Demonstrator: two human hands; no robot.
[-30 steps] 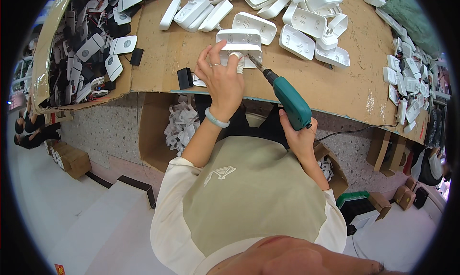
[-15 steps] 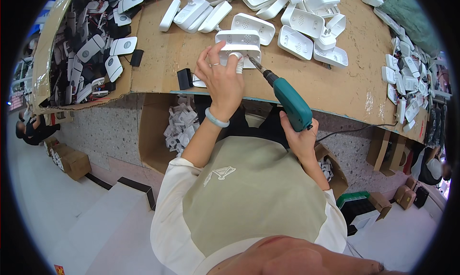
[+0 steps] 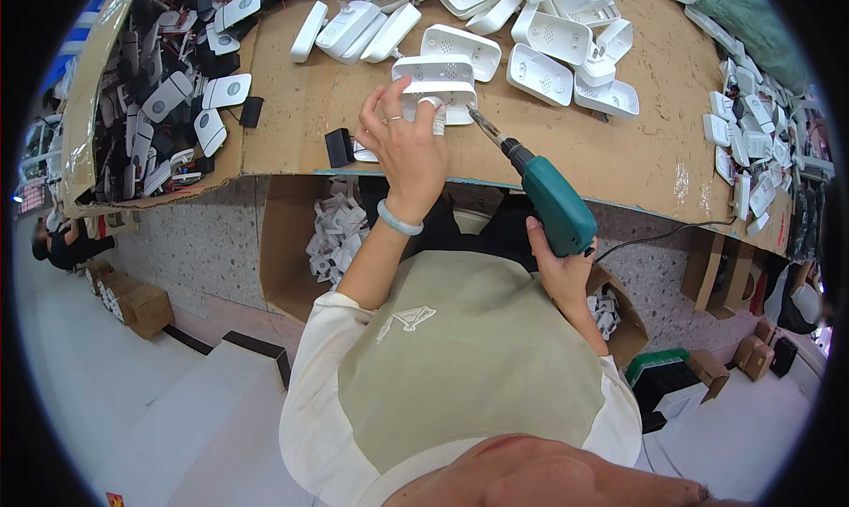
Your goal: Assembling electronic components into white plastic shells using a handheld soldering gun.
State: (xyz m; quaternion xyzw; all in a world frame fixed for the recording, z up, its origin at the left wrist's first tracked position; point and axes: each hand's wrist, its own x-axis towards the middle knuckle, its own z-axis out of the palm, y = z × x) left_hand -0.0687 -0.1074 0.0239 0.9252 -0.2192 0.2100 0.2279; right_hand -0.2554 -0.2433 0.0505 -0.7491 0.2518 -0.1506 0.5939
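My left hand (image 3: 409,144) has its fingers closed on a white plastic housing (image 3: 433,68), shaped like an open shell, at the near middle of the table. A white wrap covers one fingertip of that hand. In my right hand (image 3: 562,264) is a teal electric screwdriver (image 3: 559,205), gripped at its rear end. Its thin metal tip points up and left, at the right side of the housing; whether it touches cannot be told. Beside my left hand lie a small black block (image 3: 339,147) and a white piece (image 3: 364,152) partly under the hand.
More white housings (image 3: 553,35) are heaped at the table's far side. On the left, a cardboard tray (image 3: 82,109) holds white covers with black parts and wires. Small white parts (image 3: 752,136) are piled at right. Cartons (image 3: 287,242) of white pieces stand below; a black cord (image 3: 663,239) trails right.
The screwdriver and my right hand have shifted right and slightly down, its tip moving from inside the housing to its right edge. My left hand stays on the housing.
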